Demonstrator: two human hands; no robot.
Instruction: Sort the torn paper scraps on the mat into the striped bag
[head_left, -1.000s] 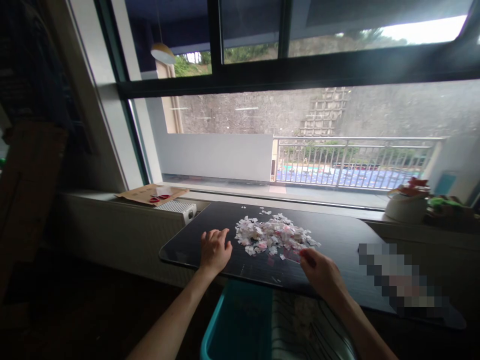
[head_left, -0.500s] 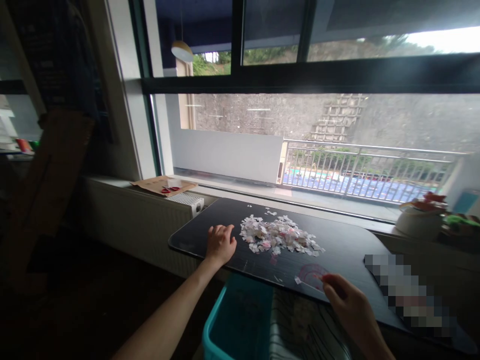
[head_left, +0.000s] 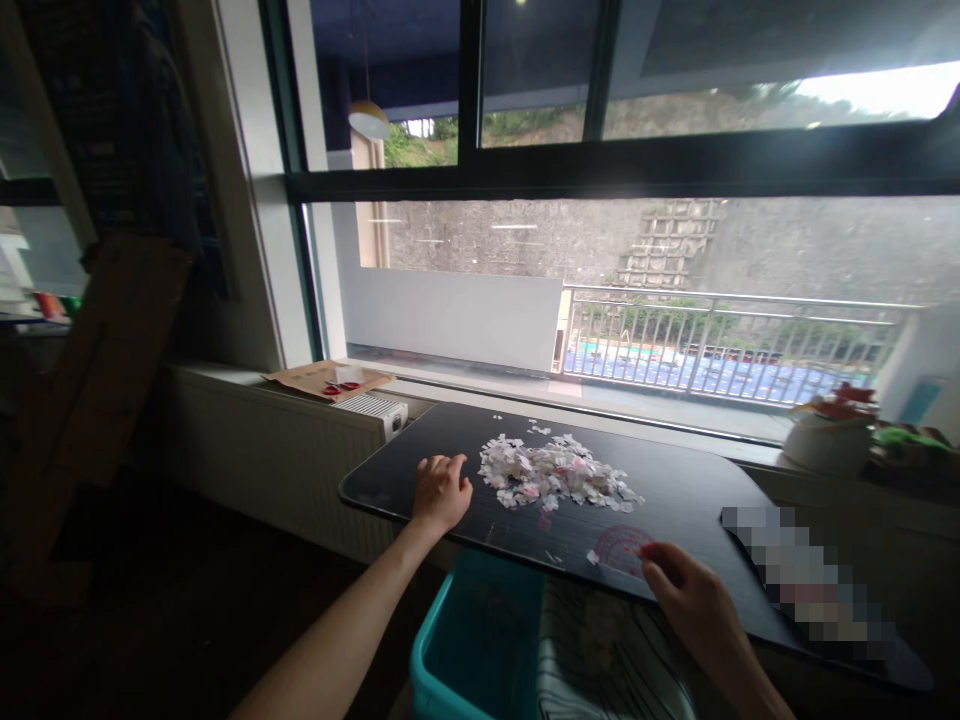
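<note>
A loose heap of small torn paper pieces (head_left: 559,470), mostly white with some pink, lies on the dark table (head_left: 675,480). My left hand (head_left: 444,492) rests on the table just left of the heap, fingers loosely bent and apart, holding nothing visible. At the near edge, my right hand (head_left: 686,590) is closed in a pinch. A small reddish tip shows at its fingertips, too little to name. The fingertips are beside a pink curved marking (head_left: 621,545) on the tabletop. One white scrap (head_left: 592,557) sits left of that marking.
A teal bin (head_left: 431,650) stands below the table's near edge, beside striped cloth (head_left: 592,660). A blurred-out object (head_left: 806,590) lies at the table's right. Red-handled scissors (head_left: 343,387) and cardboard (head_left: 300,378) are on the sill, near a white pot (head_left: 829,440) farther right.
The view has tilted slightly upward, so the window appears lower. My right hand keeps its pinch near the pink marking, and my left hand stays in place.
</note>
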